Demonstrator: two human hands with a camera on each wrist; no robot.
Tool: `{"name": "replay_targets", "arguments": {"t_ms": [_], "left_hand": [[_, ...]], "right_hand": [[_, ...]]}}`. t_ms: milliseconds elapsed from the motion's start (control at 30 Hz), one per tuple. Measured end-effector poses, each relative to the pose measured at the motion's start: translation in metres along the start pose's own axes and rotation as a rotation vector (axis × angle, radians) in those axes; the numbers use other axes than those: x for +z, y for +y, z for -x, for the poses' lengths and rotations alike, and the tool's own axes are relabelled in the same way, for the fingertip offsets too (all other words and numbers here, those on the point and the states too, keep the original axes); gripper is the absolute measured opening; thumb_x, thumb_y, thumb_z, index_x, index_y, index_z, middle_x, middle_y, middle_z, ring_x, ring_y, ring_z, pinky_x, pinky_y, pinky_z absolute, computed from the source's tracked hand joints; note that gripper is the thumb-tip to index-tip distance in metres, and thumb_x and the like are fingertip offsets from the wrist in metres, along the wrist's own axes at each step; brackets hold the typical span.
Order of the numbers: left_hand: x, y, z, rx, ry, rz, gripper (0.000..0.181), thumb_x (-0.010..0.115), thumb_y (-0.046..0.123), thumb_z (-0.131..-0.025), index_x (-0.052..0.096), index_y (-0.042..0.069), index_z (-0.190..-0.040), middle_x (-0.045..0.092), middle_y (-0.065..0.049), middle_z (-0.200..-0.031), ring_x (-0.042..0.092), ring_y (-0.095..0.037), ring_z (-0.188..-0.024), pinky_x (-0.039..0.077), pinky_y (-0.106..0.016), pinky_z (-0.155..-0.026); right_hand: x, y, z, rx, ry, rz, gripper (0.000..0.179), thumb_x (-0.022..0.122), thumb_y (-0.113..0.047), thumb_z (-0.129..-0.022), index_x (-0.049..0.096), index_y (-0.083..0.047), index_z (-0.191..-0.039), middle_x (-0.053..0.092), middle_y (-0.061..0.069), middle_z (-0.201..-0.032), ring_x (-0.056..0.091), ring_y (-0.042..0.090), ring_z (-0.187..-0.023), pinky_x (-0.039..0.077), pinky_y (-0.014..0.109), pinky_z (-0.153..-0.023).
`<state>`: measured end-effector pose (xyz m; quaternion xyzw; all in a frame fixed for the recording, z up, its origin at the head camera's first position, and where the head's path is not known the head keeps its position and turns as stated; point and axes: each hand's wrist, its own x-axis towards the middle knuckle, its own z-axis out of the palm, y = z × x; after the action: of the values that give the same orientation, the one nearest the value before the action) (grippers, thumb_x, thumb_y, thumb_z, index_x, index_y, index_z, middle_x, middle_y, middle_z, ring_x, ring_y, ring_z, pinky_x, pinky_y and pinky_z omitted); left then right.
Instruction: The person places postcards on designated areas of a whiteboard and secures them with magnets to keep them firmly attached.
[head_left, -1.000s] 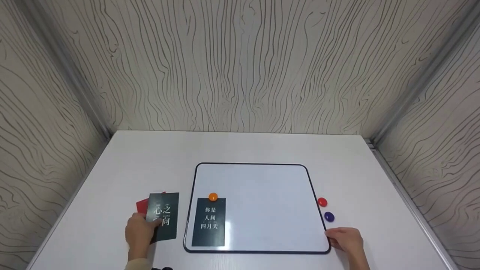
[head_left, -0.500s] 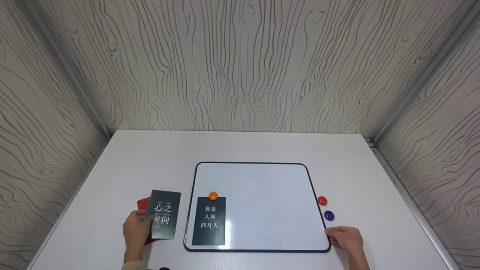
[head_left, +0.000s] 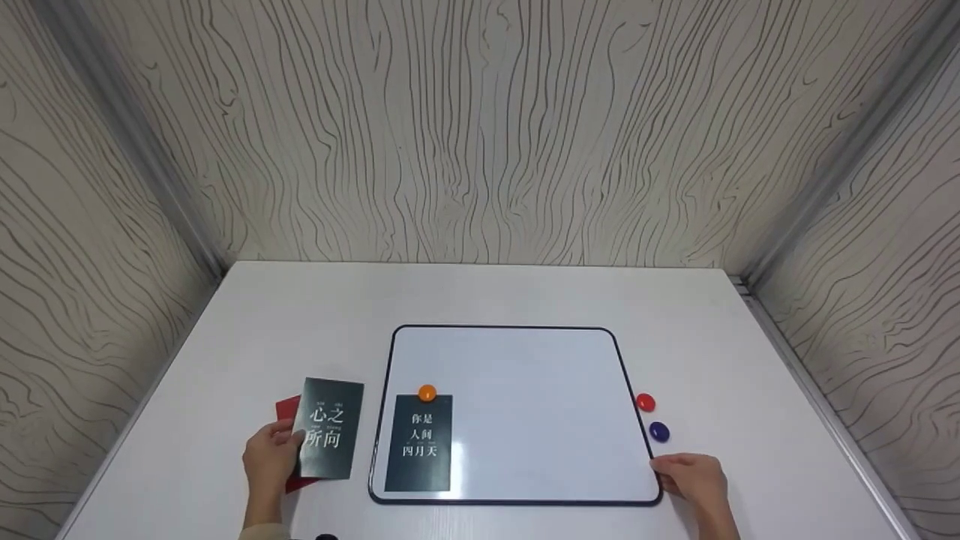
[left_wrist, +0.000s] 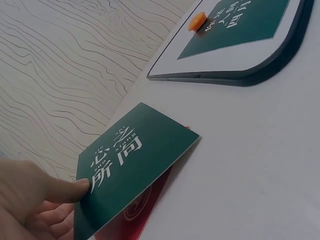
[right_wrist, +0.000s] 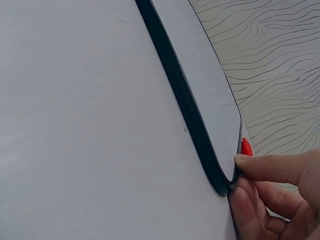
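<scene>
My left hand (head_left: pixel 268 457) pinches the left edge of a dark green card (head_left: pixel 330 459) with white Chinese characters. In the left wrist view the thumb lies on the face of this green card (left_wrist: pixel 135 167), which is tilted above a red card (left_wrist: pixel 130 215). Most of the red card is hidden beneath it. My right hand (head_left: pixel 696 478) pinches the right rim of a black-framed whiteboard (head_left: pixel 540 412) near its lower right corner. A second dark green card (head_left: pixel 418 474) lies on the board's left side, with an orange round magnet (head_left: pixel 427 393) on its top edge.
Just right of the whiteboard lie a red round magnet (head_left: pixel 646 403) and a dark blue one (head_left: pixel 659 431) on the white table (head_left: pixel 480 296). A small black object (head_left: pixel 327 536) shows at the bottom edge. Wood-patterned panels (head_left: pixel 480 135) stand behind and at both sides.
The left hand has lifted and turned the green card slightly up and right, and its thumb has slid to the card's left edge. More of the red card shows. The right hand stays put.
</scene>
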<state>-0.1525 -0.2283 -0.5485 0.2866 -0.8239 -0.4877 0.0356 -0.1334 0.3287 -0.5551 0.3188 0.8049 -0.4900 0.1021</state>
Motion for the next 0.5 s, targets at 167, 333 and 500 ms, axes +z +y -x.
{"name": "replay_targets", "arguments": {"t_ms": [167, 333, 500], "left_hand": [[-0.0012, 0.0011, 0.0002, 0.013, -0.026, 0.019, 0.034, 0.057, 0.008, -0.092, 0.056, -0.012, -0.12, 0.062, -0.034, -0.119, 0.058, -0.047, -0.113, 0.049, -0.05, -0.093], [-0.0006, 0.002, 0.0002, 0.006, -0.03, 0.048, 0.034, 0.059, 0.008, -0.091, 0.057, -0.011, -0.119, 0.063, -0.033, -0.119, 0.06, -0.045, -0.111, 0.054, -0.045, -0.089], [0.0031, 0.0043, 0.0019, -0.045, -0.08, 0.08, 0.04, 0.056, 0.01, -0.094, 0.053, -0.009, -0.129, 0.053, -0.035, -0.132, 0.052, -0.047, -0.124, 0.046, -0.053, -0.106]], "right_hand": [[-0.0004, -0.0008, 0.0006, 0.008, 0.001, 0.007, 0.026, 0.069, -0.01, -0.083, 0.069, 0.008, -0.102, 0.071, 0.001, -0.072, 0.061, 0.01, -0.066, 0.055, 0.02, -0.06], [-0.0007, -0.0016, 0.0002, 0.01, -0.003, 0.01, 0.028, 0.069, -0.01, -0.083, 0.068, 0.009, -0.104, 0.071, 0.002, -0.073, 0.061, 0.01, -0.066, 0.055, 0.021, -0.061], [-0.0007, -0.0015, -0.0002, 0.01, -0.01, 0.025, 0.028, 0.067, -0.009, -0.084, 0.068, 0.01, -0.104, 0.07, 0.003, -0.073, 0.061, 0.01, -0.066, 0.056, 0.021, -0.061]]}}
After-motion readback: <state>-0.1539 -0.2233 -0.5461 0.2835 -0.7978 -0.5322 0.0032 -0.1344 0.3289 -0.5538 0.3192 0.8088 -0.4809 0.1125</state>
